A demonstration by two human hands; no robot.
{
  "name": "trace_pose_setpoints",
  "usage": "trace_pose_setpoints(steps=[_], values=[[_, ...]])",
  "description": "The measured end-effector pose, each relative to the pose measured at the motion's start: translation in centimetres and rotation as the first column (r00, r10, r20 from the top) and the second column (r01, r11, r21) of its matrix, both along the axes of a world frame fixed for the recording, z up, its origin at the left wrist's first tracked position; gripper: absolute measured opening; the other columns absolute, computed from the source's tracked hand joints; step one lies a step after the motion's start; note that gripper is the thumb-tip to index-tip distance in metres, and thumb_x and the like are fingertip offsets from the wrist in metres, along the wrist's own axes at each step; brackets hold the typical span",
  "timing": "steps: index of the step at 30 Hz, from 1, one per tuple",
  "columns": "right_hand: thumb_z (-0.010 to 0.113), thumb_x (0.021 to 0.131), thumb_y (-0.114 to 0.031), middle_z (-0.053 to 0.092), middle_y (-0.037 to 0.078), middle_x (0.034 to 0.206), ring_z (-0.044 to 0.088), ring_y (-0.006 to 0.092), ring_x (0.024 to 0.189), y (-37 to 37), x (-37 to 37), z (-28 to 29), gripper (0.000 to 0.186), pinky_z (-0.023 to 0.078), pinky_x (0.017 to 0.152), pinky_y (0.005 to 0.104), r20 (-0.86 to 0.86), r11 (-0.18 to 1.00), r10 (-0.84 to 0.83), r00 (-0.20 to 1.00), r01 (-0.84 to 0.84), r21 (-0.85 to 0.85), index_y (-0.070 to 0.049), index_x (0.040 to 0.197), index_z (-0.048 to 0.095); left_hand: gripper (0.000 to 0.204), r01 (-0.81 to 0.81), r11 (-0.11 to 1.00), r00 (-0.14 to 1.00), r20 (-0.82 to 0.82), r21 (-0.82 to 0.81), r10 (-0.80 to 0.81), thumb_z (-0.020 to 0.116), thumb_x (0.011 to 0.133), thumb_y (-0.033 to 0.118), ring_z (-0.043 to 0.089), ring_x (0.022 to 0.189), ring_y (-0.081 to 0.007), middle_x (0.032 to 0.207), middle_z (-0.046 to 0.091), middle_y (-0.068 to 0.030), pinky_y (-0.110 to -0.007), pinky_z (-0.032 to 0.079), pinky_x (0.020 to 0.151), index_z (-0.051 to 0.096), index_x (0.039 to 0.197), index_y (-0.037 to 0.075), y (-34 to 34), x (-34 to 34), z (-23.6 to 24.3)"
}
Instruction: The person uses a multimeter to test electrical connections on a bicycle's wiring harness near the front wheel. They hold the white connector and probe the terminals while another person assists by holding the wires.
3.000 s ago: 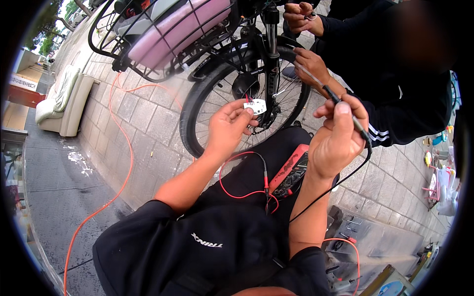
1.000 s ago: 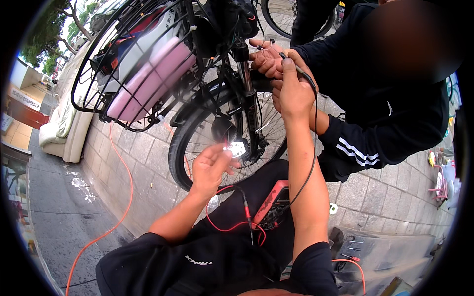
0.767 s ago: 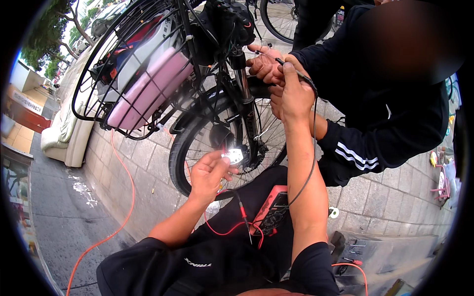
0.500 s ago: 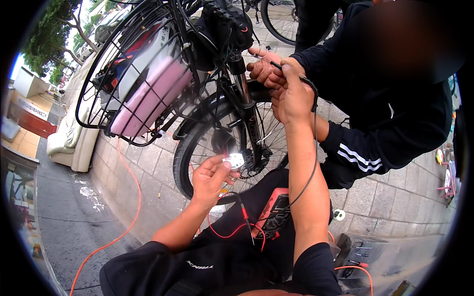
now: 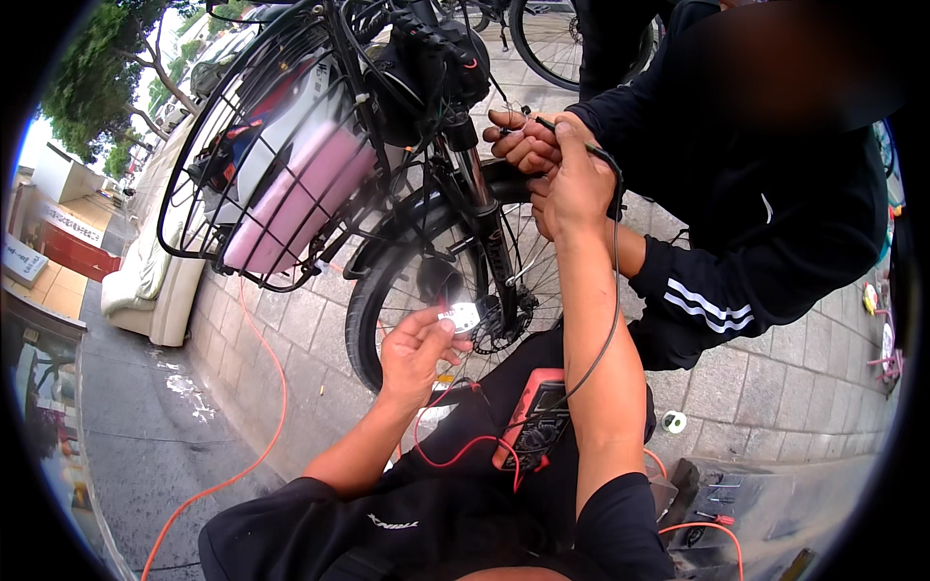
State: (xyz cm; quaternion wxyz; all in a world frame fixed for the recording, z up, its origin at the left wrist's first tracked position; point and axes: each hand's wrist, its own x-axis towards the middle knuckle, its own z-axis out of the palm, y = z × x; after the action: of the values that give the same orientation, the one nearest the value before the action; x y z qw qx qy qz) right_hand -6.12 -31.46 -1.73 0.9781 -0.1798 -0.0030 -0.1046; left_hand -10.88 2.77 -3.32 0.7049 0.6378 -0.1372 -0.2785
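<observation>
My left hand (image 5: 415, 351) pinches a small white LED board (image 5: 464, 316) with a bright glow on it, in front of the bike's front wheel (image 5: 363, 324). My right hand (image 5: 579, 192) is closed around a black test probe (image 5: 548, 124), pointing up-left at thin wires. Its black lead (image 5: 614, 276) drops along my forearm toward a red multimeter (image 5: 531, 418) on my lap. A co-worker's hand (image 5: 523, 145) meets mine at the probe, fingers bent around thin wires. A red lead (image 5: 455, 455) loops beside the meter.
A wire basket (image 5: 199, 254) on the bike holds a pink and white load. The co-worker crouches close on the right. An orange cable (image 5: 276, 412) crosses the ground at left, near a pale sofa (image 5: 160, 295). A tape roll (image 5: 674, 421) and tools (image 5: 715, 518) lie at right.
The co-worker's extended finger has curled in toward the wires by the probe tip. The red probe over my lap no longer shows plainly. My left hand keeps its pinch on the LED board.
</observation>
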Motion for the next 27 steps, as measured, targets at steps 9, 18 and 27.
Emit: trace_pose_setpoints(steps=[9,18,27], values=[[0.061,0.098,-0.018,0.072,0.009,0.084,0.062,0.0119,0.066,6.0,-6.3,3.3,0.025,0.053,0.063,0.0249,-0.055,0.320,-0.936,0.348,0.774,-0.547,0.003,0.106,0.071,0.027,0.036,0.999,0.999,-0.001,-0.018,-0.036,0.063,0.100,0.010,0.074,0.080,-0.0216,0.102,0.073,-0.0151,-0.028,0.056,0.062,0.062,0.123,-0.005,0.0,0.1,-0.5],[0.046,0.101,-0.010,0.067,0.002,0.064,0.054,0.0030,0.059,7.3,-6.9,4.5,0.038,0.043,0.054,0.0185,0.136,0.299,-0.906,0.402,0.832,-0.466,0.005,0.074,0.068,0.028,0.064,0.998,0.997,-0.034,-0.001,-0.063,0.063,0.100,0.011,0.073,0.082,-0.0193,0.105,0.073,-0.0138,-0.026,0.055,0.064,0.062,0.125,-0.003,0.1,-0.1,-0.5],[0.050,0.102,-0.009,0.073,0.008,0.082,0.060,0.0060,0.068,8.2,-8.7,5.3,0.025,0.050,0.065,0.0208,0.205,0.234,-0.876,0.437,0.756,-0.611,0.007,0.099,0.069,0.032,0.085,0.995,0.996,-0.038,0.048,-0.083,0.064,0.100,0.012,0.073,0.083,-0.0176,0.106,0.073,-0.0133,-0.025,0.055,0.063,0.060,0.127,-0.004,0.0,0.2,-1.7]])
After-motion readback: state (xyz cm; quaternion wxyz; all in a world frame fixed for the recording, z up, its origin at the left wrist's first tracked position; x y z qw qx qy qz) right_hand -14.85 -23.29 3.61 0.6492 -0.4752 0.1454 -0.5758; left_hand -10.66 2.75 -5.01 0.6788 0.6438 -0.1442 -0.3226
